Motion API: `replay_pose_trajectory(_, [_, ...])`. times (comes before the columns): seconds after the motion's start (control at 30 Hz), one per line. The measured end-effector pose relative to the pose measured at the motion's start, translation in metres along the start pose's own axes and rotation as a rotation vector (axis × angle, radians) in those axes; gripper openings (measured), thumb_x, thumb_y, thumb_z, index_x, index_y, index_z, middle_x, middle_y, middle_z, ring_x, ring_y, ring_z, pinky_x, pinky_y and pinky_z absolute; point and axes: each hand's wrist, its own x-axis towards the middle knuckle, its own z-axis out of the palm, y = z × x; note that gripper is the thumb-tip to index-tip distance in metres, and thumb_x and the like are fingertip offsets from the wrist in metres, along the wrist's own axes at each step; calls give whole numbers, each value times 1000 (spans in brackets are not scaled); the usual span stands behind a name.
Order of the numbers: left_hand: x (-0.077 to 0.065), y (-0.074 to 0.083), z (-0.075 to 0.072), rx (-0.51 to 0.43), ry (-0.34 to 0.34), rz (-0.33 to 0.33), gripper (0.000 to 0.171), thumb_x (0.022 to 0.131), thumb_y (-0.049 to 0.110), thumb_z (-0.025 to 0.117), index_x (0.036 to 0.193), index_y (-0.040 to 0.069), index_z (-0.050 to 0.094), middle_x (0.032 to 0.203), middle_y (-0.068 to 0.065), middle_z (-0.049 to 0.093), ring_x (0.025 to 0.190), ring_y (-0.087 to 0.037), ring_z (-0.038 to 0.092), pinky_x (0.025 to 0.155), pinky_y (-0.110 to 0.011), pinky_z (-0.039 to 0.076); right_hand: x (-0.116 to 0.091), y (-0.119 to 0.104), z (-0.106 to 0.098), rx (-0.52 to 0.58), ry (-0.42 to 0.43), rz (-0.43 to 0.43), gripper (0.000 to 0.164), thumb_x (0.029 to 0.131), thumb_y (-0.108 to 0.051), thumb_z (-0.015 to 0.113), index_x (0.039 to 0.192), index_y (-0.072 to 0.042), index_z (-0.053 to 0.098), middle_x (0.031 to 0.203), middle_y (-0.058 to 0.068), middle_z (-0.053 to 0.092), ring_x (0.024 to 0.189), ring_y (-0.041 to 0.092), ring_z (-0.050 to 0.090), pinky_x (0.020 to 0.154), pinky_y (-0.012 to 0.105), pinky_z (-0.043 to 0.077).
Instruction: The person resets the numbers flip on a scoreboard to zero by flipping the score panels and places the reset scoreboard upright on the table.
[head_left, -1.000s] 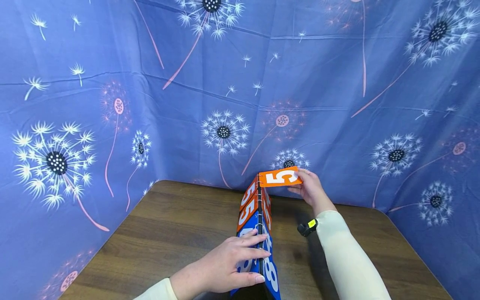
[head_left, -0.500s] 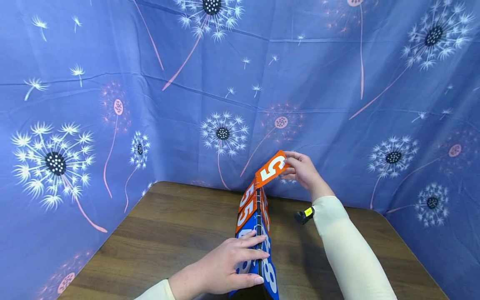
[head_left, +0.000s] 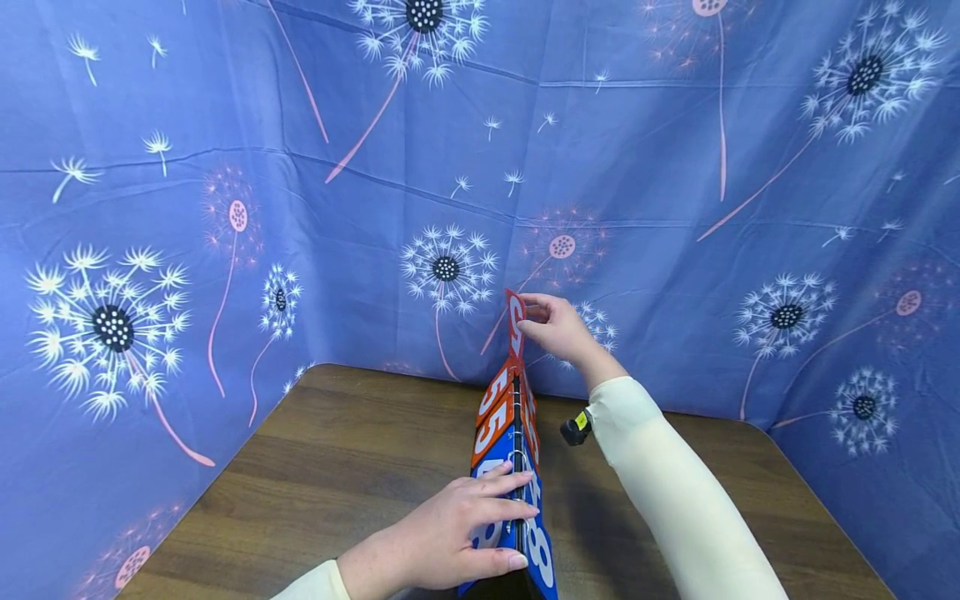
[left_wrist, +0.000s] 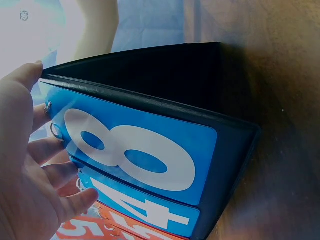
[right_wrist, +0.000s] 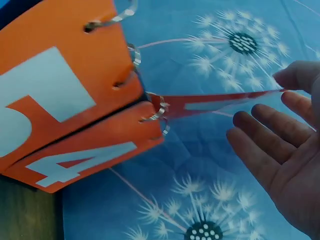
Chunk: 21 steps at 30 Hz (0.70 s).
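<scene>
A tent-shaped flip scoreboard (head_left: 492,427) stands on the table, its ridge bound with metal rings. Blue cards are at the near end and orange cards at the far end, with white digits. My left hand (head_left: 472,521) rests across the near end of the ridge, fingers draped over it beside the rings. In the left wrist view a blue 8 card (left_wrist: 135,147) shows below that hand. My right hand (head_left: 558,329) pinches the free edge of the farthest orange card (head_left: 515,321) between thumb and index finger. This card stands nearly upright, seen almost edge-on.
The brown wooden table (head_left: 360,450) extends on both sides of the scoreboard. Behind it hangs a blue curtain (head_left: 352,275) printed with dandelions, close to the table's far edge. A black device with a yellow label (head_left: 576,427) shows at my right wrist.
My right hand has raised the orange card from lying out to the right to nearly upright, moving left with it. My left hand has stayed on the ridge.
</scene>
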Motion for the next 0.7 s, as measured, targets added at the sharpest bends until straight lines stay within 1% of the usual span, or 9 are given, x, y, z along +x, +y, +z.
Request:
replay_pose_trajectory(0.1, [0,0,0,9,8,11,45,104,56,51,145,39,57,164,11,41,155,-31,36,114,-57,44,4,0,13,-89,-29,-30,54,99,-17,64,151,-10,52,142,20,64,127,34,66,103,49,56])
replay_pose_trajectory(0.2, [0,-1,0,11,7,16,45,104,56,51,145,39,56,164,10,40,154,-32,37,113,-57,45,8,0,24,-138,-70,-51,54,99,-16,64,150,-6,52,142,23,63,128,34,65,104,48,55])
replay_pose_trajectory(0.27, [0,-1,0,-7,-6,8,45,104,56,50,146,40,55,165,11,39,155,-31,36,114,-58,44,9,0,31,-186,-106,-73,53,98,-15,63,149,-6,53,142,24,62,130,35,64,105,47,55])
replay_pose_trajectory(0.37, [0,-1,-1,-45,-32,-17,45,104,56,49,147,42,54,165,14,37,157,-29,33,114,-60,43,11,-2,38,-266,-157,-96,50,98,-15,63,147,-8,57,139,23,65,129,33,65,106,46,54])
replay_pose_trajectory(0.43, [0,-1,-1,-60,-42,-28,45,104,56,49,147,43,53,166,15,36,157,-29,32,115,-61,42,13,-4,42,-322,-188,-102,48,97,-16,65,144,-10,61,134,19,69,121,28,69,102,43,56])
replay_pose_trajectory(0.5, [0,-1,-1,-53,-38,-24,45,104,56,49,147,42,53,165,15,36,157,-29,32,115,-60,42,15,-5,45,-374,-216,-95,44,96,-18,67,140,-13,65,124,12,75,106,21,72,92,38,58])
replay_pose_trajectory(0.53, [0,-1,0,-44,-33,-18,45,104,56,49,146,42,54,165,14,36,157,-30,33,115,-60,42,16,-5,46,-402,-230,-93,43,95,-18,68,138,-14,67,118,9,77,97,18,71,86,35,58])
replay_pose_trajectory(0.6, [0,-2,0,-29,-22,-7,45,104,56,50,146,41,55,165,13,37,156,-30,34,115,-60,42,18,-4,49,-457,-261,-86,41,94,-20,70,134,-16,69,106,4,78,84,14,66,78,30,55])
replay_pose_trajectory(0.7, [0,-2,0,-27,-21,-5,45,104,56,49,146,41,55,165,13,37,156,-31,34,115,-60,42,19,-2,52,-533,-307,-74,38,92,-24,73,130,-17,73,103,0,77,81,13,61,76,29,52])
